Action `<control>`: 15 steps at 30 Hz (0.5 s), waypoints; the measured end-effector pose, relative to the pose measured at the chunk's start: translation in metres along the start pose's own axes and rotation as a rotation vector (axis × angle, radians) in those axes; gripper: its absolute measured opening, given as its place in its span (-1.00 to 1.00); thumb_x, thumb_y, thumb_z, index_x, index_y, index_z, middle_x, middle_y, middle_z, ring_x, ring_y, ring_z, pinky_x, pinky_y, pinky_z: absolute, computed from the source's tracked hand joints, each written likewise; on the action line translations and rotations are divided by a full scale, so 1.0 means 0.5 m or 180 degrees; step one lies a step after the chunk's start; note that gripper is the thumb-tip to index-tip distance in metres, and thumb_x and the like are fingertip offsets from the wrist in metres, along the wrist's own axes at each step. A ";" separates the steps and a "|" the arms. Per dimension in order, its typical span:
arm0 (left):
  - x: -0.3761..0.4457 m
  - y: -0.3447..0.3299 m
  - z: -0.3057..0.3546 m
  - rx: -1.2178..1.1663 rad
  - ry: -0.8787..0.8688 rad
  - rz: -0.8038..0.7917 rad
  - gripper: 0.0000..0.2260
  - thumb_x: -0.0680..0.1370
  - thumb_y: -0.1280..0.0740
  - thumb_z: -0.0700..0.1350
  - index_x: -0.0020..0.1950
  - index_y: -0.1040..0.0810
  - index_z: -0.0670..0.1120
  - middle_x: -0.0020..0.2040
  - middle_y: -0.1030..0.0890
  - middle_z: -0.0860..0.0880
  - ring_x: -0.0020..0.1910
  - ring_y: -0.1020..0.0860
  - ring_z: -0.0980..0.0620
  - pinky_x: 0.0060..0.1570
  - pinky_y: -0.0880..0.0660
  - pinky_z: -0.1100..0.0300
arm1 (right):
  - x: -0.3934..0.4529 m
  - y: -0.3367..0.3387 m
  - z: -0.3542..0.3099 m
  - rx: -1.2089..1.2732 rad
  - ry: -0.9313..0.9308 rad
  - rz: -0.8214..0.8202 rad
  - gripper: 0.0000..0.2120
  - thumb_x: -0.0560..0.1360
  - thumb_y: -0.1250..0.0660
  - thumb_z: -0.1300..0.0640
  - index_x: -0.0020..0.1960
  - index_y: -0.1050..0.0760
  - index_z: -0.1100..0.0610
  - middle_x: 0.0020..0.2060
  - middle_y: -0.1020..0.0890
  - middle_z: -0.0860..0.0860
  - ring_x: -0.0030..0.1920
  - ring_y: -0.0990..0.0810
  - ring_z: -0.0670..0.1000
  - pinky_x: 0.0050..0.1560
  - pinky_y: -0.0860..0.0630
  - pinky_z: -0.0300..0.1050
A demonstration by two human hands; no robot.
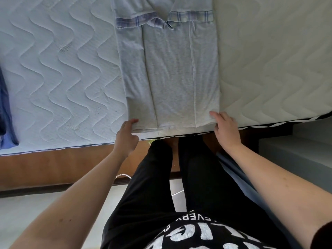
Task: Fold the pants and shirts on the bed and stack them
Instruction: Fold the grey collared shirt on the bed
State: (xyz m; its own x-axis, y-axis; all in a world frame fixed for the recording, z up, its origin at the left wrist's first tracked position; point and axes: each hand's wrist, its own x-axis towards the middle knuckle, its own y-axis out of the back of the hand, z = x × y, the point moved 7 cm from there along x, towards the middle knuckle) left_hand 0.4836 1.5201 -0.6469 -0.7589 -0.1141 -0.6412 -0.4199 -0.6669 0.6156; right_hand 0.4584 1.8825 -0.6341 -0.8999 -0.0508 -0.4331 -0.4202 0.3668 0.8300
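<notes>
Matt knit shirt [170, 69], quilted mattress [62, 69]

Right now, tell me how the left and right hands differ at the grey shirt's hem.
The left hand pinches the left hem corner of the grey shirt, thumb on top and fingers curled under; the right hand takes the right corner with fingers lying straighter over the edge. The left hand sits nearer the mattress edge, the right slightly farther in. Both hold the hem.

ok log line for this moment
shirt: sides folded in, flat on mattress | left hand: grips hem corner | right hand: grips hem corner
</notes>
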 end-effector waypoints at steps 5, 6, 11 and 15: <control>0.012 0.013 0.022 0.0840 -0.0480 0.0345 -0.60 0.43 -0.37 -0.31 0.25 -0.49 -0.10 0.14 -0.50 -0.07 0.15 -0.49 -0.11 0.22 -0.29 0.00 | 0.023 0.020 -0.001 -0.0356 0.0069 0.0449 -0.68 0.34 -0.45 0.34 0.07 -0.59 0.15 -0.08 -0.55 0.14 -0.08 -0.54 0.23 0.08 -0.33 0.06; 0.017 0.017 0.027 0.0892 -0.0502 0.0431 -0.64 0.42 -0.39 -0.29 0.20 -0.51 -0.10 0.10 -0.50 -0.08 0.12 -0.48 -0.12 0.19 -0.29 0.00 | 0.029 0.022 -0.002 -0.0435 0.0059 0.0500 -0.71 0.33 -0.47 0.31 0.03 -0.60 0.14 -0.10 -0.54 0.14 -0.08 -0.53 0.22 0.07 -0.31 0.06; 0.037 0.031 0.076 0.1556 -0.0849 0.0789 -0.76 0.34 -0.52 -0.21 -0.03 -0.61 -0.12 0.14 -0.50 -0.17 0.13 -0.45 -0.23 0.14 -0.34 -0.12 | 0.051 0.019 -0.017 -0.0831 0.0271 0.0508 -0.69 0.30 -0.47 0.26 0.03 -0.60 0.12 0.17 -0.50 0.15 0.19 -0.44 0.24 0.23 -0.22 0.11; 0.037 0.013 0.114 0.2447 -0.1672 0.0782 -0.66 0.29 -0.50 -0.26 0.05 -0.61 -0.12 0.17 -0.58 -0.14 0.14 -0.53 -0.22 0.14 -0.38 -0.14 | 0.055 0.011 -0.050 -0.1018 0.1177 0.0592 -0.73 0.34 -0.42 0.33 0.03 -0.60 0.18 0.01 -0.60 0.11 0.08 -0.54 0.19 0.19 -0.35 0.07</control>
State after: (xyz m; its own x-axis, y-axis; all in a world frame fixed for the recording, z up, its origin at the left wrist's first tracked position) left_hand 0.4386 1.5555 -0.6284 -0.9167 0.2827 -0.2824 -0.2894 0.0178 0.9571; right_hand 0.4284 1.8598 -0.6329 -0.9195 -0.3578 -0.1631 -0.2121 0.1018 0.9719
